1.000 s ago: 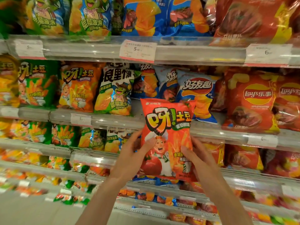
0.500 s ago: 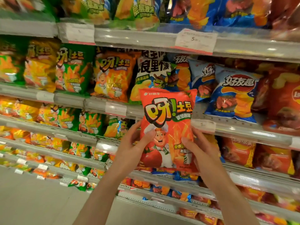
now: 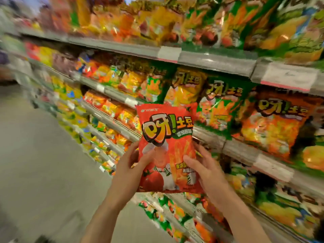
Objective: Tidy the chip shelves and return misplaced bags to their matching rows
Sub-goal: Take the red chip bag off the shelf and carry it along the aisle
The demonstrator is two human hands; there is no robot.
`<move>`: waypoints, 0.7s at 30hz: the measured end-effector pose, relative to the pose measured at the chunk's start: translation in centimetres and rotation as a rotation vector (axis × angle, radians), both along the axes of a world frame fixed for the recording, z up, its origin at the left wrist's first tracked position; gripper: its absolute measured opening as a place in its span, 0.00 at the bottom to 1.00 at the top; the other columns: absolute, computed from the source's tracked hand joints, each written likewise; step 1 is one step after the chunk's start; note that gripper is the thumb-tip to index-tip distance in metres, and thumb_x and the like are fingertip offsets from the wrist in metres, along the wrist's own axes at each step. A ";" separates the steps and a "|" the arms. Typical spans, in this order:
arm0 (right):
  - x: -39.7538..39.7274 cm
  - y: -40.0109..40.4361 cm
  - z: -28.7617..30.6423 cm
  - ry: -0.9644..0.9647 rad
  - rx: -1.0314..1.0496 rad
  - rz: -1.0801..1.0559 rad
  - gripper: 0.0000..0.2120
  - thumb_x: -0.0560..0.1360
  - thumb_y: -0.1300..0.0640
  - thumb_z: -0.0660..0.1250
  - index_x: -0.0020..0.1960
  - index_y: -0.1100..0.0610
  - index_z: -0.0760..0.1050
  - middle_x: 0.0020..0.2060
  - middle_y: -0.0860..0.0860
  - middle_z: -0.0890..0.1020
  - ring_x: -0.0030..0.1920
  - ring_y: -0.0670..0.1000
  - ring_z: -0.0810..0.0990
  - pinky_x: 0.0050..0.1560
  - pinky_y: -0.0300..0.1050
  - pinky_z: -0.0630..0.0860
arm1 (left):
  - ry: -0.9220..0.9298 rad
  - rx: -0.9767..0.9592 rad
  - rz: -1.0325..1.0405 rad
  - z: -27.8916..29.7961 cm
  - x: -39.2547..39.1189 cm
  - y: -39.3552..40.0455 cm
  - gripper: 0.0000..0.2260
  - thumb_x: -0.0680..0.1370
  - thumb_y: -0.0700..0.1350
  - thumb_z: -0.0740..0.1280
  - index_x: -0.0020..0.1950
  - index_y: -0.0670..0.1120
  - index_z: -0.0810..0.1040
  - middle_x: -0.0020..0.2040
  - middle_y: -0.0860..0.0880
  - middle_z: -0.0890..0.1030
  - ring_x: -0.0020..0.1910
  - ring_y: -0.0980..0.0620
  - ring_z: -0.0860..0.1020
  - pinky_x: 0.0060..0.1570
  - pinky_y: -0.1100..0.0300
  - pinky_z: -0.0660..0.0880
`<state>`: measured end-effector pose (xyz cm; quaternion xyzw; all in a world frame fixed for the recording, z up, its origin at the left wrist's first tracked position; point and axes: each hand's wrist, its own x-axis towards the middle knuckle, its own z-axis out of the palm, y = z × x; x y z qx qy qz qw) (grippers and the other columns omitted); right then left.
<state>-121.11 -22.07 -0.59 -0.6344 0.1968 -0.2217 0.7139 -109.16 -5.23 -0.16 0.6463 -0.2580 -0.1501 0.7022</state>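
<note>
A grey shop floor (image 3: pixel 40 155) runs along tiered metal shelves (image 3: pixel 215 61) — white price tags (image 3: pixel 169 52) on their edges, all blurred.

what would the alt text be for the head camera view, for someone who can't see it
A person's left hand and right hand hold a red chip bag upright by its lower sides, in front of blurred store shelves packed with green, orange and yellow snack bags. Grey floor lies to the left.
</note>
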 end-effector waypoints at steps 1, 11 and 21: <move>2.4 0.5 0.1 0.011 -0.007 0.038 0.25 0.66 0.46 0.76 0.62 0.37 0.74 0.51 0.43 0.88 0.52 0.50 0.87 0.53 0.56 0.83 | 0.012 -0.010 0.042 -0.2 1.7 0.9 0.13 0.70 0.57 0.70 0.54 0.68 0.77 0.44 0.68 0.86 0.46 0.66 0.84 0.41 0.72 0.78; 25.0 2.5 -2.6 0.073 0.079 0.294 0.17 0.76 0.57 0.70 0.60 0.42 0.72 0.42 0.34 0.84 0.37 0.31 0.83 0.33 0.31 0.78 | 0.064 0.020 0.321 -3.0 19.8 5.3 0.15 0.76 0.51 0.70 0.62 0.59 0.80 0.54 0.57 0.87 0.55 0.55 0.86 0.55 0.54 0.82; 50.0 4.5 -2.8 0.064 0.143 0.518 0.20 0.74 0.56 0.74 0.64 0.47 0.74 0.49 0.39 0.87 0.51 0.42 0.86 0.54 0.45 0.83 | 0.014 0.071 0.501 -1.8 40.9 8.1 0.15 0.80 0.47 0.68 0.67 0.55 0.79 0.54 0.59 0.87 0.54 0.59 0.85 0.51 0.62 0.82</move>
